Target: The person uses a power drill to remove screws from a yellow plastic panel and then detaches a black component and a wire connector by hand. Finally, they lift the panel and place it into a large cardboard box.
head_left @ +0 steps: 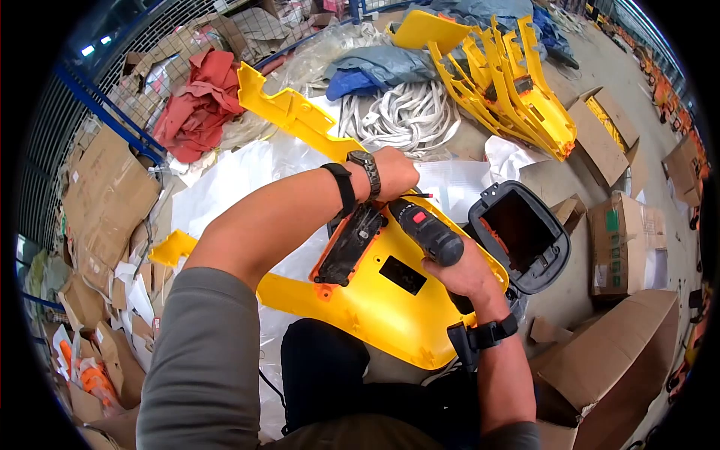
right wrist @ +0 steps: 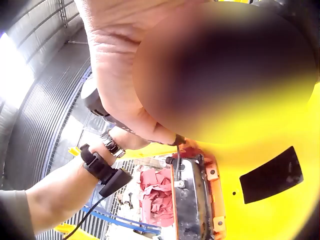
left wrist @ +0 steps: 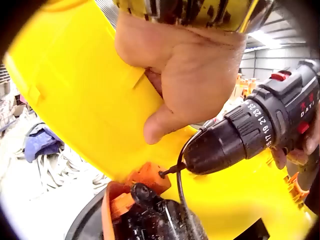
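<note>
My right hand (head_left: 471,271) grips a black cordless drill (head_left: 429,234) with red buttons. In the left wrist view, the drill's bit (left wrist: 172,170) meets a screw on an orange bracket (left wrist: 150,176). That bracket belongs to a dark, oblong unit (head_left: 351,246) fixed along a large yellow plastic cover (head_left: 356,304). My left hand (head_left: 395,172) holds the cover's far edge, thumb on the near face and the other fingers mostly hidden. A thin dark cable (left wrist: 181,192) loops past the bit. A blurred oval hides much of the right wrist view.
A black frame-like housing (head_left: 557,262) lies right of the cover. Behind are coiled white rope (head_left: 409,116) and stacked yellow covers (head_left: 517,105). Cardboard boxes (head_left: 619,247) stand at right, with flattened cardboard (head_left: 109,195) and red cloth (head_left: 202,101) at left. My knee (head_left: 319,367) is close below the cover.
</note>
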`<state>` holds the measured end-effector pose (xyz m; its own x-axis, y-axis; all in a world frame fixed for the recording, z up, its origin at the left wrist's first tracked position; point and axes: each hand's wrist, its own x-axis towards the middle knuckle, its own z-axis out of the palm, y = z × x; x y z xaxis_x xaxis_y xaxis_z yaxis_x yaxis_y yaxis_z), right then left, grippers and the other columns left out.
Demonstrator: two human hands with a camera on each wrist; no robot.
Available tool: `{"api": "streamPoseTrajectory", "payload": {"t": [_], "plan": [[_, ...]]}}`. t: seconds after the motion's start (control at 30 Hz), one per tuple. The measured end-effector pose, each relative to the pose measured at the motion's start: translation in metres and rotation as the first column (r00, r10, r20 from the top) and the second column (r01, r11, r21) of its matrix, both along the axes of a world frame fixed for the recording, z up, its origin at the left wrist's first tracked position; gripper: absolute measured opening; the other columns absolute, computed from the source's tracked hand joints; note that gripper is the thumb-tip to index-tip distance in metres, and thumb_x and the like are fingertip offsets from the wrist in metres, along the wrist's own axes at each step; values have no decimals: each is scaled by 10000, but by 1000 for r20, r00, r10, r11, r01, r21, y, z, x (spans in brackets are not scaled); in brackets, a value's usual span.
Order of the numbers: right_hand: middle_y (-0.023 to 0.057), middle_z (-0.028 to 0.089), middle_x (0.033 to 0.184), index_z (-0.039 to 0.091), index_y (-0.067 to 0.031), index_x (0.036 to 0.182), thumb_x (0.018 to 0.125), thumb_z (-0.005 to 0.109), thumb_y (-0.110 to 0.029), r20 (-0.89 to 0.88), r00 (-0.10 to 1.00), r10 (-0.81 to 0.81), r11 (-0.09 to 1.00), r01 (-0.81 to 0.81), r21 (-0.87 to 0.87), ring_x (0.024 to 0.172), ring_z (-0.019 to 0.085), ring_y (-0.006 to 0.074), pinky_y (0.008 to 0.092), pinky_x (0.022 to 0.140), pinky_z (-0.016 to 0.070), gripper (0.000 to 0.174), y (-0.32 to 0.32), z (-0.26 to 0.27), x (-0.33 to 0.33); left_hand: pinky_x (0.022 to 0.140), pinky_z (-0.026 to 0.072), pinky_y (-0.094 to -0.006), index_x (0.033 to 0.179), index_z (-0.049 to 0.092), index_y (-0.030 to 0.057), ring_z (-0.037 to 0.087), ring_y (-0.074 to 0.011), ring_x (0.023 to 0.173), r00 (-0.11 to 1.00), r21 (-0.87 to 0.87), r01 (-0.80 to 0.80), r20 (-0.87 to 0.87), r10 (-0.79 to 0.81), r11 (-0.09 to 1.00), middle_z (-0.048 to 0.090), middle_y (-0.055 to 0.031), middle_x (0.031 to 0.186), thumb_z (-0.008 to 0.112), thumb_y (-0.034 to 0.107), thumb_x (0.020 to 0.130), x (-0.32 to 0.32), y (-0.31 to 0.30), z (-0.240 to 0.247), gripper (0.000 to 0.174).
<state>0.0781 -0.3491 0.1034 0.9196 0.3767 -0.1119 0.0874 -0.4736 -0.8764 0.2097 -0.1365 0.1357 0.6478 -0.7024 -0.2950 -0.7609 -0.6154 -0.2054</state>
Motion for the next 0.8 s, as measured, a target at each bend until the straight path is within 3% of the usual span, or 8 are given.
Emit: {"api": "streamPoseTrajectory", "payload": {"t": [0.13, 0.33, 0.43, 0.47, 0.57, 0.63, 0.7, 0.8], "plan": [[154, 744, 986, 683, -9, 1121, 764, 781, -126, -20, 1000, 1, 992, 2, 130, 884, 711, 295, 368, 866, 555, 388, -5, -29, -3, 710, 590, -419, 843, 780, 88, 749, -324, 843, 1000, -28, 2, 8, -2, 1000, 762, -133, 849, 727, 122, 770, 4, 5, -19, 97], [120, 744, 959, 707, -17, 1070, 776, 788, -131, -186, 981, -59, 969, 101, 224, 879, 711, 236, 352, 844, 553, 326, -5, -49, -3, 872, 513, -457, 813, 735, 129, 724, -277, 788, 998, -41, -46, 48, 48, 998, 744, -90, 820, 719, 140, 759, 9, 6, -45, 58], [112, 739, 945, 711, -18, 1053, 779, 785, -124, -240, 968, -74, 954, 139, 265, 866, 705, 231, 348, 838, 553, 302, -5, -67, -4, 912, 463, -474, 799, 711, 137, 694, -258, 803, 972, -237, 91, 233, -34, 967, 719, -61, 808, 693, 139, 771, 4, 12, -60, 33], [108, 737, 941, 713, -18, 1052, 780, 785, -124, -236, 969, -70, 955, 134, 264, 861, 702, 229, 347, 837, 552, 301, -5, -70, -5, 856, 482, -467, 816, 693, 124, 675, -273, 844, 943, -395, 181, 331, -44, 901, 694, -56, 804, 700, 109, 764, 1, 15, -64, 55], [96, 733, 930, 715, -18, 1046, 781, 787, -124, -252, 965, -76, 950, 147, 275, 845, 693, 219, 341, 829, 549, 295, -1, -71, -9, 821, 506, -459, 829, 676, 88, 670, -318, 824, 842, -831, 109, 369, 394, 545, 693, -77, 807, 694, 65, 753, -16, 20, -69, 81], [89, 732, 924, 715, -18, 1040, 781, 788, -122, -299, 950, -88, 935, 182, 306, 835, 688, 205, 333, 817, 547, 289, 0, -76, -14, 714, 533, -401, 849, 658, 36, 675, -296, 743, 714, -931, -205, 69, 696, 303, 697, -92, 792, 754, 122, 807, -24, 25, -80, 136], [82, 728, 919, 714, -16, 1023, 779, 789, -122, -370, 925, -86, 926, 211, 312, 814, 683, 192, 328, 796, 545, 277, -5, -77, -18, 669, 534, -371, 843, 649, 13, 680, -246, 701, 426, -807, -588, -368, 826, -56, 696, -91, 772, 793, 189, 837, -29, 32, -87, 228], [70, 719, 904, 706, -9, 1032, 790, 778, -94, -391, 914, -110, 889, 266, 372, 783, 674, 172, 320, 757, 543, 266, -17, -81, -29, 656, 543, -340, 848, 640, -15, 664, -168, 694, 337, -559, -791, -737, 585, -249, 687, -60, 752, 863, 261, 809, -26, 47, -118, 357]]}}
